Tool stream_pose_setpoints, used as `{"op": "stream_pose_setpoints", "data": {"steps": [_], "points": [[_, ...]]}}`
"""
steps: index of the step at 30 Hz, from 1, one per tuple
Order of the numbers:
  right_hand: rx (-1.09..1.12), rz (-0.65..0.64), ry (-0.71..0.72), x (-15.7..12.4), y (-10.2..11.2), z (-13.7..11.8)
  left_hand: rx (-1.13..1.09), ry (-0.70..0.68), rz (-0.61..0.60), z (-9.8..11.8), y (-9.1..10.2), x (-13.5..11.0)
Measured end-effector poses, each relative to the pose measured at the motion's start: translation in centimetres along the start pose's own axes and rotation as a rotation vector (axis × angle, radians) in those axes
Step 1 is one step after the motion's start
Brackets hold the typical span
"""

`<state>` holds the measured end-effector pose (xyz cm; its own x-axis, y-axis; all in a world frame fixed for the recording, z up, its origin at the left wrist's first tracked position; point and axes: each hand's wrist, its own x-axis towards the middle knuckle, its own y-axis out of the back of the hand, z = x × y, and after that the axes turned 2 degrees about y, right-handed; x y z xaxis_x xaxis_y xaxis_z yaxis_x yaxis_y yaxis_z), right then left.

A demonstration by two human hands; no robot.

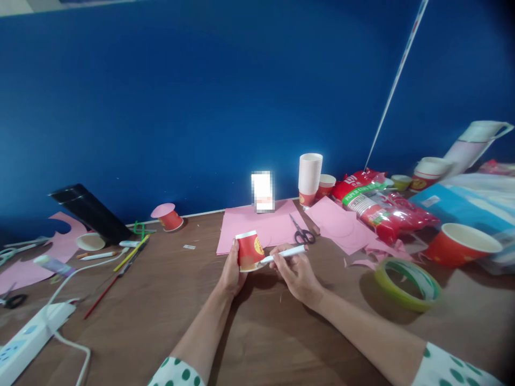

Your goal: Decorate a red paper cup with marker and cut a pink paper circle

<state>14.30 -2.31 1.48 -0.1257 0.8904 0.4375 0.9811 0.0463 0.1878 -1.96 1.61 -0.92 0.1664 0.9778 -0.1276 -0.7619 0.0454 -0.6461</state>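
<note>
Cup (247,251) of red paper is in the fingers of the left hand (232,274), which hold it by its side. The right hand (298,276) has fingers closed around a white pen (290,252); its tip is at the cup's lower part, touching or not I cannot tell. Beyond the right fingers lie dark-handled scissors (300,231); beyond the left, pink paper (236,222).

Scissors (301,232), tape (402,300) and pink paper (239,222) mark a craft table (161,316).
</note>
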Motion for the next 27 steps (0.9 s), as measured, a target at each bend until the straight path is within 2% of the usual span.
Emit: {"op": "stream_pose_setpoints", "data": {"steps": [13,27], "points": [[0.019,0.009,0.002,0.08,-0.12,-0.16,-0.025,-0.01,0.022,0.24,-0.64,-0.33],[-0.039,-0.045,0.013,0.24,0.25,-0.34,-0.008,-0.02,0.031,0.06,-0.23,-0.22]]}}
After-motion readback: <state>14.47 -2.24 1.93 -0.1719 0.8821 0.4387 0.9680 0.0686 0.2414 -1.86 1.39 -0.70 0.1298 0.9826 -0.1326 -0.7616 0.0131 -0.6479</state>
